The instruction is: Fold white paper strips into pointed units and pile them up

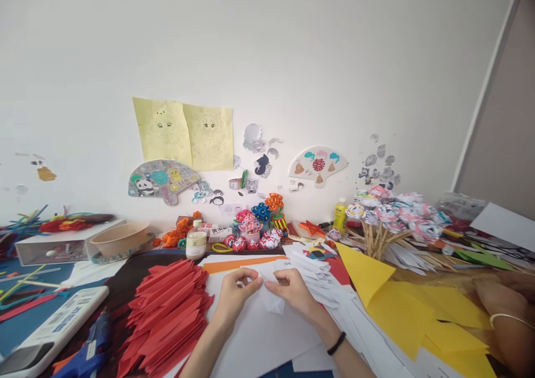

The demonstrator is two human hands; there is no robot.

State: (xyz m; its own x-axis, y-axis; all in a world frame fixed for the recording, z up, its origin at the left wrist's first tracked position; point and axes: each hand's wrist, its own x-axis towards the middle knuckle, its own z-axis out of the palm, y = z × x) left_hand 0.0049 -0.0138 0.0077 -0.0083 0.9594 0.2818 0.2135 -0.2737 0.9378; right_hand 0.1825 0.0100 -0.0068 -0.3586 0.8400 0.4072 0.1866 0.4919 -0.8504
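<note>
**Two hands pinch a small folded white paper**

The left hand (236, 290) and right hand (296, 293) nearly meet, each grip pinching the folded paper (274, 302) between thumb and fingers near its far edge. It is above the white sheets (254, 333) at the near middle of the table. Red folded strips (169, 311) lie just left; white folded strips (315, 280) lie to the right, with yellow paper (401, 311) farther right. A small bottle (196, 243) stands beyond the red strips, and another person's hand (501, 300) shows at the far right side.
</note>
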